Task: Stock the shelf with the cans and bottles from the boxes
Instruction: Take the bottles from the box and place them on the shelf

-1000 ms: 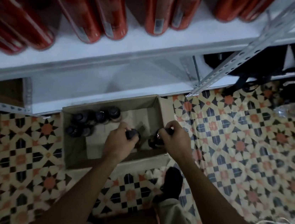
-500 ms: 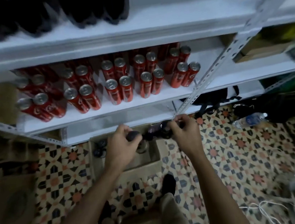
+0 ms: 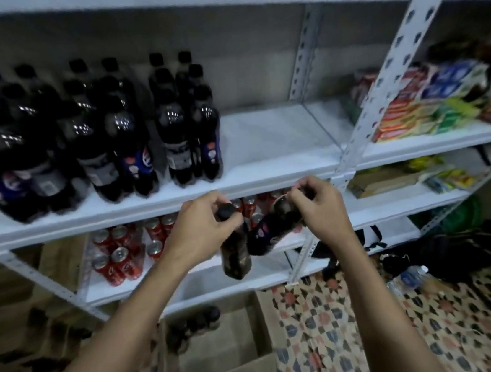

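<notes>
Each hand's got one dark plastic cola bottle by the neck. Left hand [image 3: 201, 226] is curled around the black cap end of a bottle [image 3: 235, 256] hanging straight down, and the right hand [image 3: 317, 204] pinches the top of a second bottle [image 3: 269, 229] that's tilted, with a dark blue label with a round logo, too blurry to read. Both sit just below the front edge of the white metal shelf [image 3: 276, 142]. That shelf has rows of the same dark bottles [image 3: 126, 132] on the left, open white space to their right. Red soda cans [image 3: 122, 250] fill the shelf underneath, logos unreadable. The brown cardboard box [image 3: 229, 370] on the patterned floor holds a few more bottles [image 3: 193, 325].
</notes>
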